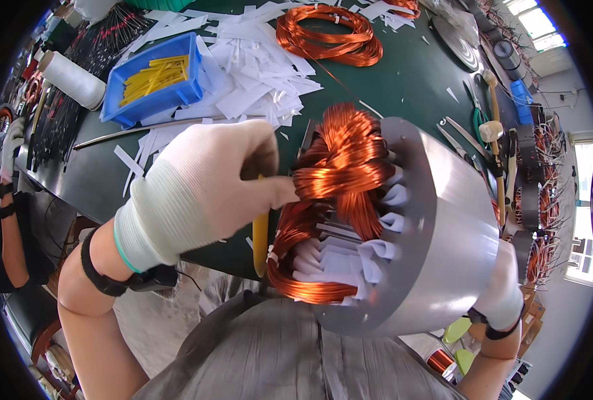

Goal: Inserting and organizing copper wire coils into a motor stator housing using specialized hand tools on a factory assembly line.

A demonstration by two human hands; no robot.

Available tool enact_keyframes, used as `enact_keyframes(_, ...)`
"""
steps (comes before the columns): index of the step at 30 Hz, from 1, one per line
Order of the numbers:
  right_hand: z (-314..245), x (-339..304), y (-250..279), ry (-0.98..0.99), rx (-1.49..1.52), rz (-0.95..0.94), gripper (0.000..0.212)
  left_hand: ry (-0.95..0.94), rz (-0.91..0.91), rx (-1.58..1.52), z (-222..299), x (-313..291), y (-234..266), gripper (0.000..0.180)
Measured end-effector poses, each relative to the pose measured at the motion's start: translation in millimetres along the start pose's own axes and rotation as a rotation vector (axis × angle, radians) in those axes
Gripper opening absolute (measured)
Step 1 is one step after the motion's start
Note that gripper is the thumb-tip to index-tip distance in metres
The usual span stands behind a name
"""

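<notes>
A grey metal motor stator (443,233) lies on its side in front of me, its open end turned left. White insulation papers (340,260) line its slots, and bundled copper windings (346,157) bulge out at the top, with another copper coil (313,291) at the bottom. My left hand (210,180), in a white knit glove, is closed beside the upper windings, thumb tip near the copper. A yellow flat strip (260,233) is in it, sticking out below the thumb. My right hand (502,287), also gloved, is against the stator's right end; its fingers are hidden.
On the green table (403,87) are a blue bin (156,113) of yellow strips, scattered white paper strips (256,60), a copper wire coil (330,33) and a thread spool (73,80). Scissors (476,110) and a mallet (491,131) lie right. Another person's gloved hand (13,143) shows far left.
</notes>
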State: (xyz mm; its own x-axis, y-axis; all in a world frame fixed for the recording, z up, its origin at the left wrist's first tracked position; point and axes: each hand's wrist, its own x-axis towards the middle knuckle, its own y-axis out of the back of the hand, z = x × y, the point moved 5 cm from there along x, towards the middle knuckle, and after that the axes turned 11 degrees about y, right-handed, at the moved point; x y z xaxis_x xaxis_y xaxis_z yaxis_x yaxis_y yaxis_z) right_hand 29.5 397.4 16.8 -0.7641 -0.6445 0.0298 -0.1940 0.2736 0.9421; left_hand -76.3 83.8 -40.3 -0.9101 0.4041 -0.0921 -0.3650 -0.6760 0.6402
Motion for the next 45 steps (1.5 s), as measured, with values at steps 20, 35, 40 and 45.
enact_keyframes(20, 36.0, -63.2, -46.5, -0.835, 1.112, 0.966, 0.045, 0.104, 0.178, 0.341, -29.9, -43.8, -33.1, 0.053)
enact_keyframes(35, 37.8, -6.1, -101.7, -0.717, 0.889, 0.808, 0.038, -0.238, 0.399, 0.463, -6.6, -38.4, -5.4, 0.020)
enact_keyframes(40, 41.1, -2.4, -103.8, -0.709, 0.905, 0.786, 0.038, -0.315, 0.429, 0.639, 1.1, -43.2, -9.9, 0.016)
enact_keyframes(45, 40.5, -9.7, -106.1, -0.700, 0.949, 0.805, 0.038, -0.561, 0.398, 0.808, 33.4, -30.7, -20.0, 0.012)
